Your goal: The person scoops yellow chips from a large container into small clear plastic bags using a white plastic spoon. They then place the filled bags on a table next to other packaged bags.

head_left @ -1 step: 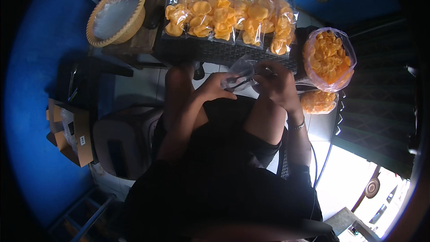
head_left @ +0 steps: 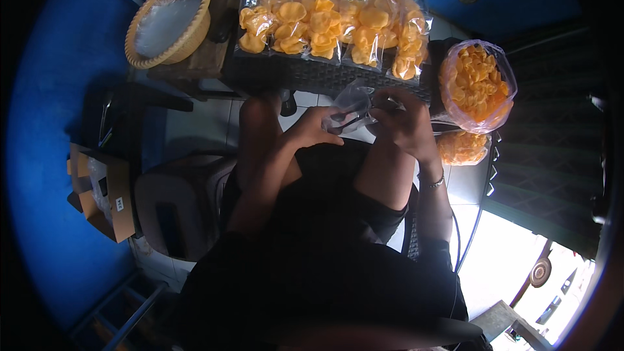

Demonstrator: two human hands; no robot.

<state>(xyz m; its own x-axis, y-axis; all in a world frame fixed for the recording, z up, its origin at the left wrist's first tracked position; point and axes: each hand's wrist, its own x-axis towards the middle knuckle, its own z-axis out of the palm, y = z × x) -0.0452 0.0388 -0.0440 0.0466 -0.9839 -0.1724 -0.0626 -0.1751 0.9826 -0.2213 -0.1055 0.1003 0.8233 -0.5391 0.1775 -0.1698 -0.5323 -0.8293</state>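
Observation:
In front of my knees, my left hand [head_left: 312, 129] grips the near left side of a clear plastic bag [head_left: 354, 99], thumb stretched out along its lower edge. My right hand [head_left: 402, 122] is closed at the bag's right side, its fingers bent around a dark, slim two-armed tool [head_left: 351, 122] that looks like tongs. The tool's rounded ends point left toward my left hand and show through or against the clear film; I cannot tell whether they are inside the bag. No crackers can be made out in this bag.
Filled clear bags of orange crackers [head_left: 325, 26] lie in rows on a dark woven surface [head_left: 299, 73]. A pink-tinted bag of loose crackers [head_left: 480, 84] stands right, above another cracker bag [head_left: 463, 148]. Left are a wicker basket [head_left: 203, 23] with clear plastic and a cardboard box [head_left: 120, 198].
Hardly anything differs: the right wrist and the clear bag have shifted very slightly. Both hands keep their hold.

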